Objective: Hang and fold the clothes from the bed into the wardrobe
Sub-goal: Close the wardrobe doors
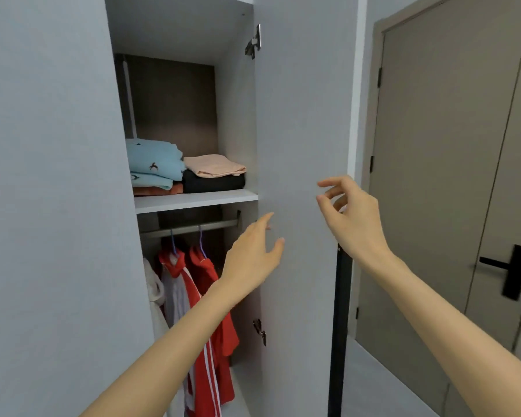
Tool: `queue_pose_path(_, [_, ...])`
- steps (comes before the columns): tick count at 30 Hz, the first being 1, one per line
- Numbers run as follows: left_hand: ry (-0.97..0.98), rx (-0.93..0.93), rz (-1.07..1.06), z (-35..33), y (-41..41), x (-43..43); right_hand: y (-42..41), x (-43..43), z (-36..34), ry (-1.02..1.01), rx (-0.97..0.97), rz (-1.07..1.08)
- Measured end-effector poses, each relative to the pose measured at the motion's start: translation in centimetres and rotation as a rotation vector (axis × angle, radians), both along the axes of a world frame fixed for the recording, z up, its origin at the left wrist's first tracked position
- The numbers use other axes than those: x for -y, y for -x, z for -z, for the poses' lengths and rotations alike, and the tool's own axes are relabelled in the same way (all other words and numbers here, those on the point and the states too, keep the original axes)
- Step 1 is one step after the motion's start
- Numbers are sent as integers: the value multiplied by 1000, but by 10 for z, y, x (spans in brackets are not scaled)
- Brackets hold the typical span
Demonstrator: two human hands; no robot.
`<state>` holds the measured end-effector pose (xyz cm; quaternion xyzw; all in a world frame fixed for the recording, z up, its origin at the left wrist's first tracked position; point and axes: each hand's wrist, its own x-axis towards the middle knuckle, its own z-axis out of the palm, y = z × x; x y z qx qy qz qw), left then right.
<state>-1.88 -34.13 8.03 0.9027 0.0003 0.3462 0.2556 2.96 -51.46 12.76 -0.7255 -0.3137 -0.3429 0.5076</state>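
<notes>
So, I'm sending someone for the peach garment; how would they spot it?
Inside the wardrobe, find the white shelf above the rail. The peach garment lies folded at its right, on a black garment; the neighbouring stack is blue.

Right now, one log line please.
left hand open; right hand open, empty; both near wardrobe door; folded clothes on shelf; red jackets on rail

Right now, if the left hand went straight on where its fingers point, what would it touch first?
Probably the pale grey open wardrobe door: the left hand aims straight fingers at it, near its hinged edge. Depth is unclear.
</notes>
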Motion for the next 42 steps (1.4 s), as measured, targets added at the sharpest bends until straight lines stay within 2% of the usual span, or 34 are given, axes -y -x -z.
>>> queue_pose_path(8, [-13,-145,84,22,-78,85,-62,59,10,12,-68,67])
queue_pose_path(12, [-10,-148,3,34,-101,107,-87,65,13,126,-116,-78])
queue_pose_path(20, [8,-15,-146,50,-105,114,-102,65,11,32,-82,-329])
queue_pose_path(24, [-20,31,-214,52,-89,98,-100,48,17,3,-75,-424])
queue_pose_path(32, [-7,176,-183,65,-36,36,-80,-25,29,-85,-73,-746])
queue_pose_path(37, [85,217,-237,76,-9,-24,-74,-84,33,24,71,-737])
queue_pose_path(42, [186,251,-335,85,12,-92,-71,-151,37,250,306,-601])
